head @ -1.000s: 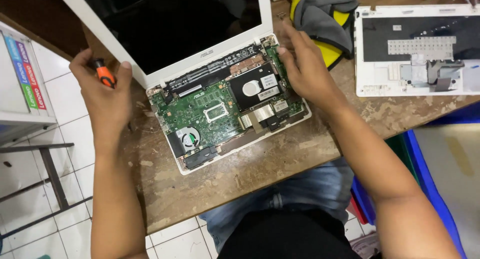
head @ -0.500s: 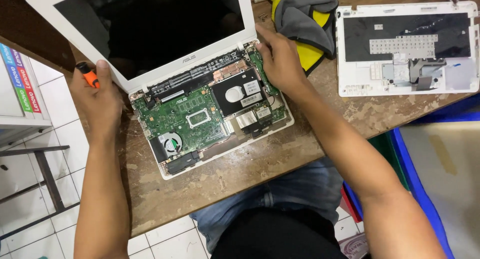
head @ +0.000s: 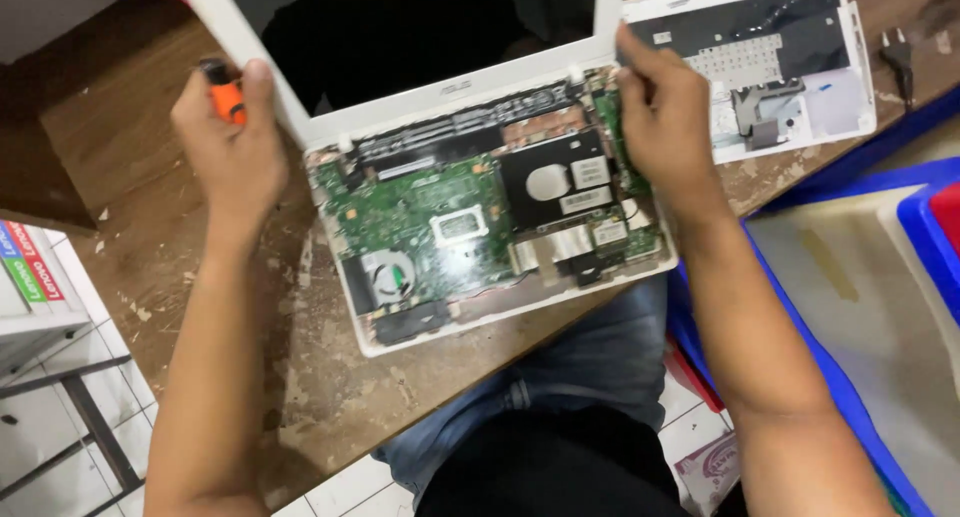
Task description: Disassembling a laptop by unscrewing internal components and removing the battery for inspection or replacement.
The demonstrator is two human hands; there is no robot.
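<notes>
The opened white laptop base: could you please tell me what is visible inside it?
Inside the laptop base lie a green motherboard, a round cooling fan and a black hard drive. The right hand covers the base's upper right corner, hiding what lies there.

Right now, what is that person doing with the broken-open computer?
A person sits at a worn wooden table with a white laptop opened up, so its green circuit board and small fan show. The left hand grips an orange-handled tool by the screen's edge. The right hand rests on the laptop's right side. The removed keyboard cover lies upside down beside it.
</notes>
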